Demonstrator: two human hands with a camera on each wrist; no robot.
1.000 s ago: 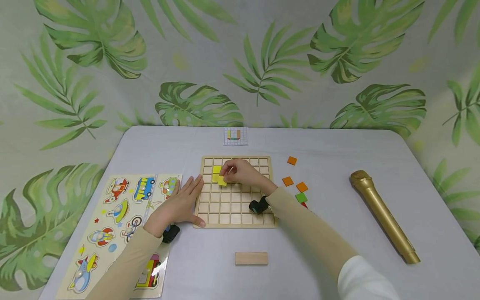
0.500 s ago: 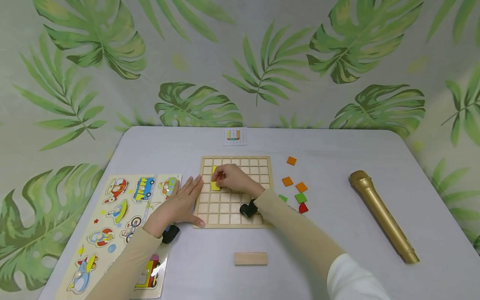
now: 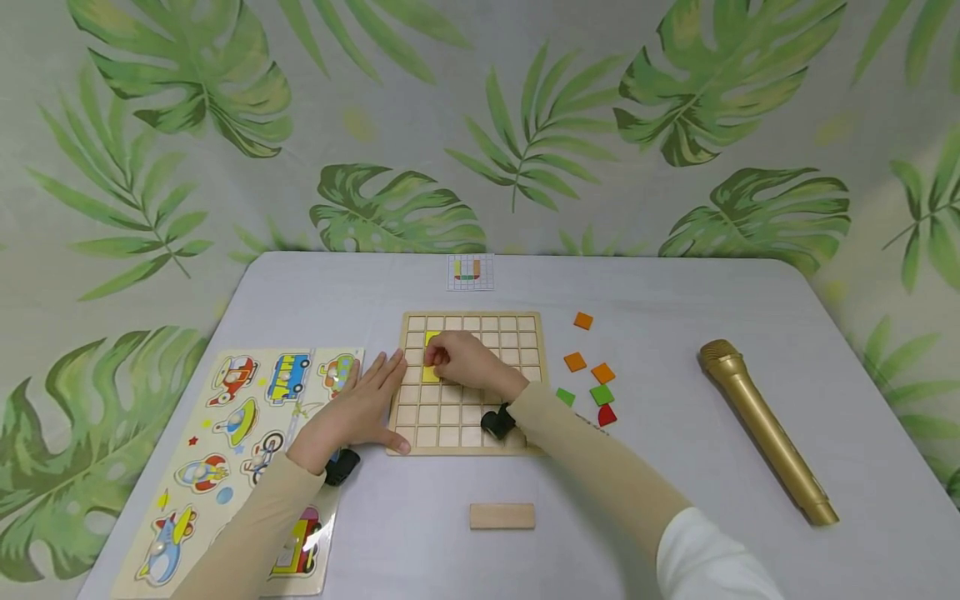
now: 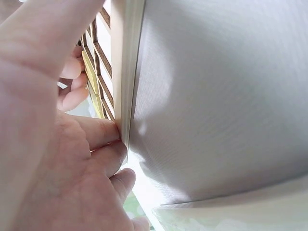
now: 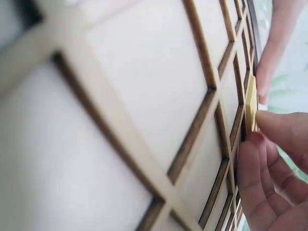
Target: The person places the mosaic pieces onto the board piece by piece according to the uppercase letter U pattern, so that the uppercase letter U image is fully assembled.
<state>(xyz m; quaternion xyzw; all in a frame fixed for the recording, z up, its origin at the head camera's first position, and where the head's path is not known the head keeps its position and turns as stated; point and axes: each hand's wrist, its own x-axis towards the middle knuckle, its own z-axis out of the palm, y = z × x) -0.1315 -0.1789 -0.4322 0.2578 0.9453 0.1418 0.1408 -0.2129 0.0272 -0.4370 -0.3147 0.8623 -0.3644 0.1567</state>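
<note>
**Yellow strip [image 3: 431, 375] lies at 9 o'clock from the right hand [image 3: 468, 362], the nearer hand**

Nearest the person, a wooden block [image 3: 502, 516] lies lengthwise from 9 to 3 o'clock, at 6 o'clock from the grid board [image 3: 450, 437] and apart from it. The left hand [image 3: 360, 408] spreads wide at the board's 9 o'clock side, fingertips along the edge and thumb at the 7 o'clock corner.

The yellow strip sits on the board's 10 o'clock part, its long axis running from 6 to 12 o'clock. From the left hand it lies toward 1 to 2 o'clock. The right hand reaches across from the 4 o'clock side, its grip narrow, with thumb and fingertips close together on a yellow tile [image 5: 250, 106]. They hide the strip's middle, so I cannot tell how flat that part sits. I judge that its squareness to the grid matters most here.

Red [image 3: 606, 415], green [image 3: 602, 395] and orange tiles [image 3: 575, 362] lie loose around 3 o'clock from the board. Farthest, at 12 o'clock, is a card [image 3: 471, 272] with a U-shaped pattern.
</note>
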